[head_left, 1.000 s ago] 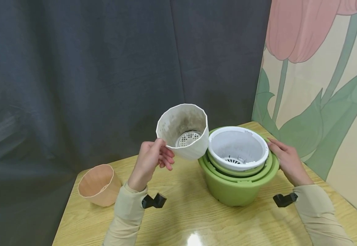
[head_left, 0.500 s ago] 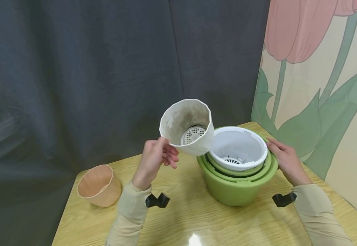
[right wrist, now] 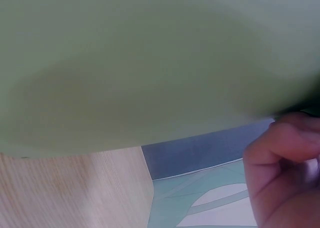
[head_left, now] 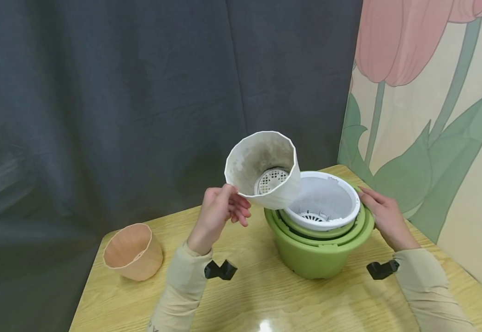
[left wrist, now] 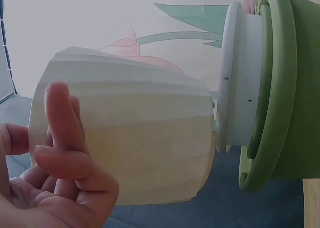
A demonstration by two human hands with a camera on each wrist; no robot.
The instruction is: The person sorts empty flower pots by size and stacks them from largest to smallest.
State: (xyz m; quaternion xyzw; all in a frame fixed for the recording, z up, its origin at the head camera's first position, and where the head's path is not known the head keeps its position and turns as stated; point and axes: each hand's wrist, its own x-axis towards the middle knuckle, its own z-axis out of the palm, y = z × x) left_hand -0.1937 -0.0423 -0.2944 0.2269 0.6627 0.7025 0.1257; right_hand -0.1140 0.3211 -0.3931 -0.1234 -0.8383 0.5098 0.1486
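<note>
A white faceted flower pot (head_left: pixel 280 196), stained inside and with a grid in its base, is tilted in the air. My left hand (head_left: pixel 224 207) pinches its near rim between thumb and fingers; the left wrist view shows the pot (left wrist: pixel 145 123) side-on, its base close to the nested pots. Those are green pots (head_left: pixel 311 258) stacked inside each other, with a white round pot (head_left: pixel 328 200) innermost. My right hand (head_left: pixel 383 214) grips the right rim of the outer green pot. In the right wrist view the green wall (right wrist: pixel 125 88) hides part of that hand (right wrist: pixel 290 168).
A peach-coloured pot (head_left: pixel 134 253) stands on the left of the wooden table (head_left: pixel 241 295). Behind hangs a dark curtain (head_left: pixel 153 101). A wall with painted tulips (head_left: pixel 415 138) borders the right side.
My left hand has carried the white faceted pot to the right, so that it now overlaps the left side of the inner white pot in view. The right hand keeps its grip.
</note>
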